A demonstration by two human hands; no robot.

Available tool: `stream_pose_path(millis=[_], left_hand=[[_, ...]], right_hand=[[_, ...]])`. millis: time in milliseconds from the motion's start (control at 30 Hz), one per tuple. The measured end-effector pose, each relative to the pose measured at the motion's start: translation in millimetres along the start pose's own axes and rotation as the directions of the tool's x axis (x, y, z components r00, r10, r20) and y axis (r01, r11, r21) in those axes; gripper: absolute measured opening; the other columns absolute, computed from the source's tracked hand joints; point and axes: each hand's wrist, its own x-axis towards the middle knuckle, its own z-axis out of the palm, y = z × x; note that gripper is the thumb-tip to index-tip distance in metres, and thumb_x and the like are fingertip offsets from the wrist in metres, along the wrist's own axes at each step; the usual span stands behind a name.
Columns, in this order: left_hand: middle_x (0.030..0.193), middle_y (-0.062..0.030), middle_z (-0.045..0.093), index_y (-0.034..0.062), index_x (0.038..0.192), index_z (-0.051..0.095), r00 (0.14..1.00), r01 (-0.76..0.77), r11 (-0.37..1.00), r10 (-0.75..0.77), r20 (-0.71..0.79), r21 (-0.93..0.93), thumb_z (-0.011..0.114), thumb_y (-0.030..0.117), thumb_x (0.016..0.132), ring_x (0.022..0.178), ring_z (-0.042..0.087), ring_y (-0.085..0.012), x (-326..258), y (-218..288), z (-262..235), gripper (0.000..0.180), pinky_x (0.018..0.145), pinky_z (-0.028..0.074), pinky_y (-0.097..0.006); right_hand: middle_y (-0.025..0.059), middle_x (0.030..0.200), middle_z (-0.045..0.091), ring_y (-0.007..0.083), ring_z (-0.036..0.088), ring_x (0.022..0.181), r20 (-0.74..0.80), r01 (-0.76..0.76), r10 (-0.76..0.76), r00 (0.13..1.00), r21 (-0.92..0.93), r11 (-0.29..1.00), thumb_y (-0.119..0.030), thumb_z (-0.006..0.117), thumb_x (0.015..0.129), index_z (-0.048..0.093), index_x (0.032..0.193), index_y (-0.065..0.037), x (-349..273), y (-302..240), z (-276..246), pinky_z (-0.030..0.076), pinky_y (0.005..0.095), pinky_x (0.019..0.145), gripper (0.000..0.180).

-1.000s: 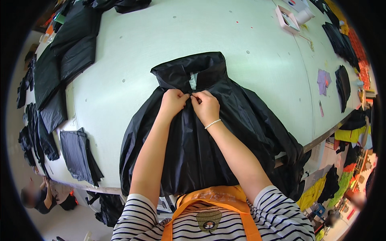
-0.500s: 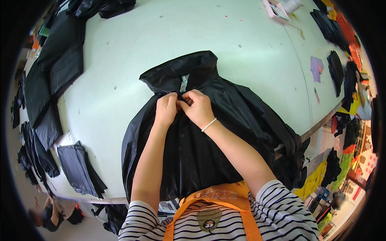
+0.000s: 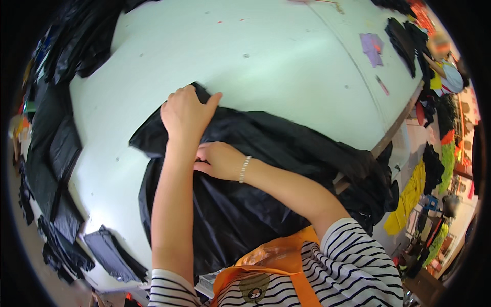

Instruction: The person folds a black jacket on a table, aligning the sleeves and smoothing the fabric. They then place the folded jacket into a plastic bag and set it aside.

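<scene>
Jacket [image 3: 245, 210] lies mid-frame on the bench [image 3: 286, 82]. Left hand [image 3: 186, 115] covers its collar [image 3: 151, 130], thumb out; right hand [image 3: 222, 161] sits lower, apart; I cannot tell whether either grips cloth. Collar-arranging seems in hand; the next move likely calls for gentle smoothing.

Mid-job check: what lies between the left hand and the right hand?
Black fabric: the head view shows part of the dark garment in the gap between the left hand, up at the collar, and the right hand, lower down.
</scene>
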Motion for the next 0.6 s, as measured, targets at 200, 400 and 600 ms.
stream_pose_path(millis=[200,400,600], left_hand=[[0.081,-0.0204,0.064,0.0012,0.082,0.066,0.97,0.172,0.965,-0.131,0.204,-0.196,0.058,0.032,0.084,0.078,0.062,-0.0391,26.7,-18.5,42.9,0.031,0.068,0.049,-0.043],[0.084,0.0001,0.065,-0.004,0.095,0.065,0.878,0.447,0.246,-0.305,0.369,-0.86,0.063,0.011,0.088,0.075,0.058,-0.0079,-14.4,-38.1,55.5,0.017,0.067,0.045,-0.021],[0.093,-0.0062,0.068,-0.0046,0.105,0.062,0.831,0.366,-0.19,-0.374,0.412,-0.911,0.062,0.005,0.087,0.082,0.063,-0.0114,-32.1,-10.3,34.1,0.021,0.077,0.049,-0.022]], right_hand=[[0.0161,0.102,0.065,0.0295,0.063,0.094,-0.756,-0.263,-0.012,0.654,-0.242,0.934,-0.007,0.058,0.086,0.063,0.1,-0.001,-56.9,141.6,-258.7,0.049,0.0356,0.084,0.016],[0.0247,0.127,0.051,0.038,0.048,0.12,-0.837,-0.831,0.128,0.532,-0.489,0.264,-0.01,0.049,0.086,0.045,0.13,0.002,-225.0,343.4,-486.8,0.038,0.0427,0.102,0.046],[0.0185,0.091,0.063,0.0312,0.062,0.078,-0.767,-0.749,0.12,0.631,-0.561,0.352,-0.015,0.054,0.09,0.056,0.107,0.001,-228.9,355.1,-457.8,0.049,0.041,0.07,0.023]])
